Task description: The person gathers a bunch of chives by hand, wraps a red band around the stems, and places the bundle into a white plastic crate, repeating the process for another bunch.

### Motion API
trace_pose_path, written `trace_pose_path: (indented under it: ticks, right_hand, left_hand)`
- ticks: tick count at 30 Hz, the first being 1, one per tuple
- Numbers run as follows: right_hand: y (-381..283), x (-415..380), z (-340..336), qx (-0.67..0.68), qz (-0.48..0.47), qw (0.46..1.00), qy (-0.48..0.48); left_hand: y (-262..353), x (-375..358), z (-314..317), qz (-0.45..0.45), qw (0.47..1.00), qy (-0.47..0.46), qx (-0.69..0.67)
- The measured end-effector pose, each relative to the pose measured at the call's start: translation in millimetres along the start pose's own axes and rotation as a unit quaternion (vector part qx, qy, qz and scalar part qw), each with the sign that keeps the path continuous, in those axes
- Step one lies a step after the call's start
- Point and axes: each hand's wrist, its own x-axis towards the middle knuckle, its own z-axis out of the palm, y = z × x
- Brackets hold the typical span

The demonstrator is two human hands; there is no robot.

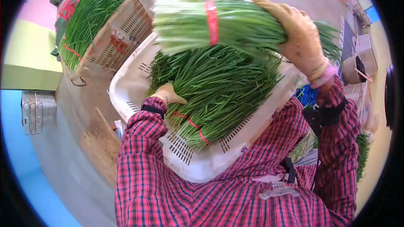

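My right hand [303, 38], in a pale glove with a pink band at the wrist, is closed round the leafy part of a large bunch of garlic chives [248, 21]. Red tape binds this bunch, and its pale stem ends point left, above the white basket [185, 168]. Inside the basket lie several more taped bunches of chives [219, 75], their stem ends toward me. My left hand [168, 93], gloved too, rests on the leftmost of these bunches with the thumb spread out; its other fingers are partly hidden among the leaves.
At the upper left stands another basket [122, 38] heaped with chives. A wooden board [99, 138] leans on the floor at the left, near stacked clear containers [40, 111]. Boxes [365, 54] line the right wall, with more greens [362, 151] below.
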Motion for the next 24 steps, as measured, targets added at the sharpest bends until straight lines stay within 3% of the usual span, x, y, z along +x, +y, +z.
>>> trace_pose_path:
  ticks: [3, 5, 6, 10, 13, 14, 15, 17, 21, 24]
  right_hand:
    - [-21, 17, 41, 0.055, -0.038, 0.997, -0.036]
    - [-40, 27, 66, 0.046, -0.065, 0.995, -0.063]
    - [-51, 32, 81, 0.033, -0.083, 0.994, -0.065]
    - [-95, 40, 148, 0.056, -0.146, 0.985, -0.069]
    - [-120, 33, 202, 0.104, -0.152, 0.977, -0.110]
    - [-128, 29, 213, 0.094, -0.148, 0.965, -0.196]
    - [-133, 23, 229, 0.115, -0.151, 0.959, -0.209]
    - [-139, 16, 250, 0.109, -0.132, 0.944, -0.283]
    - [-133, 14, 270, 0.121, -0.134, 0.943, -0.279]
    - [-123, 13, 270, 0.185, -0.144, 0.935, -0.265]
  left_hand:
    - [-12, 9, 11, 0.025, 0.999, 0.020, 0.014]
    - [14, -12, 2, 0.064, 0.996, 0.025, 0.061]
    - [24, -22, -1, 0.013, 0.994, 0.037, 0.099]
    - [36, -26, 7, -0.021, 0.993, -0.006, 0.119]
    - [37, -27, 39, -0.017, 0.971, 0.179, 0.159]
    - [34, -26, 49, 0.004, 0.956, 0.235, 0.175]
    - [31, -17, 54, -0.001, 0.956, 0.236, 0.174]
    - [43, -22, 40, -0.078, 0.990, 0.034, 0.108]
    - [51, -32, 21, -0.085, 0.991, -0.005, 0.101]
    - [49, -44, 14, -0.042, 0.993, -0.006, 0.107]
